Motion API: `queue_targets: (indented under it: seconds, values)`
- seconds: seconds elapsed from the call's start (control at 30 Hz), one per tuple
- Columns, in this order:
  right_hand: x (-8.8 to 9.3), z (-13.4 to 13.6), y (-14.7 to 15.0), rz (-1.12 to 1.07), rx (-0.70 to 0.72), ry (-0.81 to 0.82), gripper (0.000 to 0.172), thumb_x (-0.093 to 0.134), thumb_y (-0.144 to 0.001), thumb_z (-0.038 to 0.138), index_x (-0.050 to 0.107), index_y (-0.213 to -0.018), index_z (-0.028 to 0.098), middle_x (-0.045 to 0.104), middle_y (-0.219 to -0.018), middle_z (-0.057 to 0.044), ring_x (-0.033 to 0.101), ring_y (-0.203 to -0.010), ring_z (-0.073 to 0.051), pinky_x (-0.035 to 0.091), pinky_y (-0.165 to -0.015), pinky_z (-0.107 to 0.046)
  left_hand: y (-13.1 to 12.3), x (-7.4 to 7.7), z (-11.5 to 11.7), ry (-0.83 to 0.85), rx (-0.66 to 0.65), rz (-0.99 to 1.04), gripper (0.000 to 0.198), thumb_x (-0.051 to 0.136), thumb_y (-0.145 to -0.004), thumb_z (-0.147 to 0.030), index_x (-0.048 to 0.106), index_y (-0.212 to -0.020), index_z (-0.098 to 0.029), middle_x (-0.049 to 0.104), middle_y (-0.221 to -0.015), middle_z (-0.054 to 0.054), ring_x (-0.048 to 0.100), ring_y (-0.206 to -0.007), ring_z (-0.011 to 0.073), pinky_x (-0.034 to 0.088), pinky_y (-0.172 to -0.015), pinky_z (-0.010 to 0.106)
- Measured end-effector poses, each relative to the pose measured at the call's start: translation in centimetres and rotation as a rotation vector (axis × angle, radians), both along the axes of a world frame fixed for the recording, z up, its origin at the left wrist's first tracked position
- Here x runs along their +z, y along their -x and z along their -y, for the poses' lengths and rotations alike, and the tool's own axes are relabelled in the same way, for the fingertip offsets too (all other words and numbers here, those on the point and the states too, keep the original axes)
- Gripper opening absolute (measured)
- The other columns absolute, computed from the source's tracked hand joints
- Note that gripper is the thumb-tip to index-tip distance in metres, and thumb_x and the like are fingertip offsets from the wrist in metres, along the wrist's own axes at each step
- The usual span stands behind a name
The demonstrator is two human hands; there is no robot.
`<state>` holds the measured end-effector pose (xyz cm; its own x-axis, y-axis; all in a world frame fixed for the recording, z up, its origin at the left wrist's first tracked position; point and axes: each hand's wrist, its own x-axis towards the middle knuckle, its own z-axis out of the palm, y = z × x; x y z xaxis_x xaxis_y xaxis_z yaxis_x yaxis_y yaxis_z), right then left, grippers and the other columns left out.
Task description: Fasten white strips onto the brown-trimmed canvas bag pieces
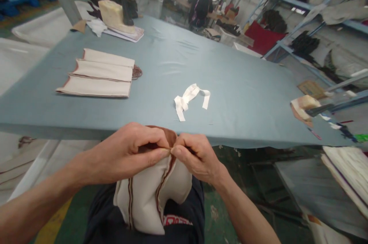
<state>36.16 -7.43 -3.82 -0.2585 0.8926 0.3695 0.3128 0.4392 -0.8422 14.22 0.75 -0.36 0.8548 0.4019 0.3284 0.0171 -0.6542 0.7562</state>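
Observation:
Over my lap, at the table's near edge, hangs a cream fabric piece (146, 194) with brown-edged seams and a brown inner side at its top opening. My left hand (135, 152) pinches its upper edge between thumb and forefinger. Close beside it, almost touching, my right hand (195, 155) pinches the same edge at the brown seam. The fingertips hide the exact spot they hold. Beyond my hands a crumpled white strip (188, 98) lies on the table.
Left on the blue-grey table (244, 94) lie overlapping cream fabric pieces (102, 79) with a bundle of brown cord (137, 71). Farther back stands a yellowish block (112, 14) on papers. Another block (309, 103) sits at the right end. A person (200, 8) is in the background.

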Motion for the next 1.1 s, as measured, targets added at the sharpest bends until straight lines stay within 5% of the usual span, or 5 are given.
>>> queue_targets:
  seconds: [0.17,0.37,0.6,0.77,1.1]
  values:
    - [1.6,-0.4,-0.2,-0.001,0.116,0.192,0.049,0.068,-0.109,0.047,0.05,-0.07,0.022,0.039,-0.061,0.008,0.035,-0.056,-0.009,0.03,-0.054,-0.024,0.0,0.1,-0.7,0.097,-0.014,-0.022,0.025,0.063,-0.104,-0.02,0.069,-0.08,-0.018,0.062,-0.067,-0.007,0.052,-0.059,0.0071,0.036,-0.058,0.019]
    - [3.1,0.2,-0.5,0.007,0.04,-0.085,0.035,0.069,-0.105,0.021,0.057,-0.072,0.02,0.052,-0.064,0.006,0.041,-0.055,-0.007,0.03,-0.053,-0.023,0.7,0.3,-1.7,0.299,-0.012,-0.057,0.049,0.062,-0.108,-0.042,0.048,-0.066,-0.021,0.04,-0.062,-0.007,0.035,-0.056,0.0096,0.027,-0.052,0.025]
    - [-0.3,1.7,-1.8,-0.251,-0.164,0.061,0.058,0.065,-0.112,0.056,0.046,-0.067,0.023,0.037,-0.059,0.007,0.03,-0.052,-0.01,0.028,-0.051,-0.027,0.7,-1.0,-0.8,0.616,-0.003,-0.002,0.082,0.035,-0.106,-0.091,0.056,-0.069,-0.021,0.042,-0.058,-0.005,0.034,-0.053,0.0128,0.031,-0.05,0.029]
    - [-0.9,2.2,-3.7,-0.025,-0.235,0.111,0.053,0.059,-0.114,0.061,0.062,-0.078,0.022,0.052,-0.065,0.003,0.044,-0.058,-0.014,0.035,-0.055,-0.028,0.8,-0.7,-2.2,0.503,-0.02,-0.094,0.077,0.038,-0.112,-0.08,0.067,-0.076,-0.019,0.058,-0.067,-0.002,0.046,-0.061,0.0142,0.038,-0.057,0.027]
    - [-1.5,0.9,-4.7,0.255,-0.247,-0.139,0.027,0.054,-0.116,0.025,0.065,-0.091,0.023,0.07,-0.082,-0.001,0.061,-0.078,-0.018,0.046,-0.076,-0.032,0.8,-0.1,-3.2,0.357,-0.04,-0.231,0.038,0.069,-0.102,-0.048,0.067,-0.078,-0.018,0.049,-0.065,-0.005,0.041,-0.059,0.0109,0.029,-0.053,0.022]
